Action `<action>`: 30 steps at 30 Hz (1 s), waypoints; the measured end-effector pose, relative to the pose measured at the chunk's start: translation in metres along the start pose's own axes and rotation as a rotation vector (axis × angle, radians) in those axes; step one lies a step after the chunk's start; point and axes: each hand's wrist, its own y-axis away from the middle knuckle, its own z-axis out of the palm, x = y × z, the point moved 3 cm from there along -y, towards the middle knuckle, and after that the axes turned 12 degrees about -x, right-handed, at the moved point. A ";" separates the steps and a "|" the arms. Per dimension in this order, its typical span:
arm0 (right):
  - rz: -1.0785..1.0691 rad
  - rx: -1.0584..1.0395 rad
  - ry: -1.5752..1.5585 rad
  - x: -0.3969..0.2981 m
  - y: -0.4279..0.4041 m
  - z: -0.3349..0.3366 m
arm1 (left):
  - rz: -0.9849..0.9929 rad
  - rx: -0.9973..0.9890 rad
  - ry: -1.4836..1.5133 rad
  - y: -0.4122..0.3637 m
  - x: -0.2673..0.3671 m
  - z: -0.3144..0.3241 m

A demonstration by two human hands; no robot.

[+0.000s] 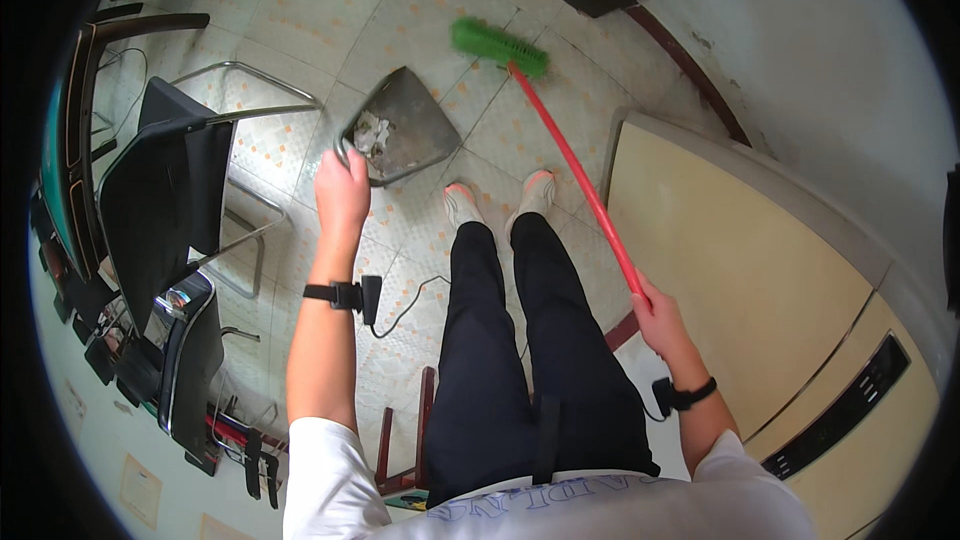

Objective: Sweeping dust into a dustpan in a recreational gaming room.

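Note:
My left hand (343, 187) is closed round the metal handle of a grey dustpan (420, 124), which is left of and ahead of my feet. Paper-like scraps and debris (373, 133) lie in the pan near its handle side. In my right hand (658, 315) is the upper part of a red broom handle (574, 165). The broom's green bristle head (501, 46) is on the tiled floor, beyond the dustpan and to its right, apart from it.
Black chairs with metal frames (165, 195) stand on the left, beside a green-topped table (56, 165). A tall cream appliance (720, 217) is close on my right, by the wall (810, 37). Reddish wooden legs (426, 420) show behind my left leg.

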 end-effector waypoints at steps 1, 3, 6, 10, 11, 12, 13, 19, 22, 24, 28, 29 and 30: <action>0.009 -0.007 -0.007 -0.012 0.010 -0.008 | 0.025 -0.017 -0.008 -0.007 0.007 0.003; 0.262 -0.052 -0.359 -0.037 0.038 -0.020 | 0.059 -0.054 -0.006 -0.021 0.024 0.005; 0.248 0.007 -0.427 -0.060 0.050 -0.031 | 0.079 -0.107 -0.051 -0.036 0.051 0.015; 0.312 0.000 -0.692 -0.068 0.052 -0.035 | 0.183 -0.105 -0.115 -0.056 0.094 0.032; 0.340 0.027 -0.732 -0.064 0.050 -0.032 | 0.194 -0.111 -0.113 -0.060 0.103 0.034; 0.365 0.053 -0.774 -0.060 0.046 -0.029 | 0.185 -0.110 -0.141 -0.064 0.108 0.036; 0.369 0.053 -0.781 -0.058 0.043 -0.028 | 0.189 -0.115 -0.146 -0.067 0.113 0.038; 0.414 0.031 -0.842 -0.068 0.022 0.004 | 0.267 -0.098 -0.201 -0.072 0.122 0.051; 0.365 -0.152 -1.055 -0.092 0.005 0.036 | 0.314 -0.067 -0.211 -0.075 0.121 0.050; 0.317 -0.212 -1.093 -0.104 -0.007 0.051 | 0.320 -0.092 -0.201 -0.076 0.132 0.059; 0.215 -0.263 -1.046 -0.127 -0.002 0.062 | 0.315 -0.089 -0.211 -0.073 0.140 0.059; 0.217 -0.269 -1.046 -0.131 0.003 0.057 | 0.316 -0.075 -0.222 -0.075 0.139 0.058; 0.254 -0.275 -1.107 -0.133 0.011 0.046 | 0.316 -0.063 -0.222 -0.075 0.141 0.059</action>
